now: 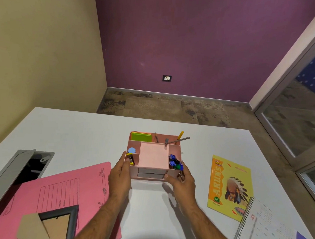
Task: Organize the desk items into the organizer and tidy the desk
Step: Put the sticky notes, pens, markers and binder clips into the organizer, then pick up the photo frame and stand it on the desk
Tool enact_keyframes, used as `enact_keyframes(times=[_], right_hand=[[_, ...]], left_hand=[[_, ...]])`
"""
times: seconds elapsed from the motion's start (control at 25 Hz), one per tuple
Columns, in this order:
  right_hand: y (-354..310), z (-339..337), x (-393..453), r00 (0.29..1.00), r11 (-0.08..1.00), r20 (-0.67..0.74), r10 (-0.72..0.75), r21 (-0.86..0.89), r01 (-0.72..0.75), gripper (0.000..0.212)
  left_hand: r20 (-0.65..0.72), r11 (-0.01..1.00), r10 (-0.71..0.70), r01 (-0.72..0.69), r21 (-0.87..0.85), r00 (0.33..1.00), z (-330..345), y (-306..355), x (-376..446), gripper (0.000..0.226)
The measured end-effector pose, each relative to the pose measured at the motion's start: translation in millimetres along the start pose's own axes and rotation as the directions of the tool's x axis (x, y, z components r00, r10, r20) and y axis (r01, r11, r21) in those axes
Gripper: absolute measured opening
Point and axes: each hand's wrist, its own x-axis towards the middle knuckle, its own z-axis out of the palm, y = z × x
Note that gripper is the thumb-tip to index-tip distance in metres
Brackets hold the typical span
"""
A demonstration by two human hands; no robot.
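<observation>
Head view: one pink organizer (153, 157) holding green notes (141, 136), blue-capped markers (175, 162), one blue cap (132, 150); left grip (121, 169) and right grip (181, 178) clasp its sides.

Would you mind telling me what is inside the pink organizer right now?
The pink organizer holds green sticky notes, a blue-capped jar, blue markers, a yellow pen and a metal tool. The front drawers' contents are hidden.
</observation>
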Motion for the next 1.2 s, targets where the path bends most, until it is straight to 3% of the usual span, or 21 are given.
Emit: enact_keyframes(times=[0.56,0.84,1.08,1.2], right_hand=[[-24.2,25.1,127.9,1.0,0.999,0.008,-0.029,-0.037,0.029,0.074],[-10.5,29.1,135.1,0.999,0.999,0.008,0.037,0.012,-0.038,0.066],[-17.2,27.5,129.3,0.995,0.996,0.07,0.064,-0.069,-0.059,0.07],[-24.4,29.1,114.5,0.993,0.988,0.105,0.061,-0.144,-0.045,0.078]], left_hand=[[0.017,0.997,0.013,-0.014,0.072,1.0,49.7,13.5,118.9,0.037],[0.062,0.993,0.017,-0.024,0.116,0.998,48.8,8.3,129.6,0.035],[0.189,0.976,0.067,-0.104,0.193,0.98,41.4,8.9,127.9,0.047],[0.177,0.958,0.051,-0.098,0.268,0.983,36.0,10.3,118.5,0.059]])
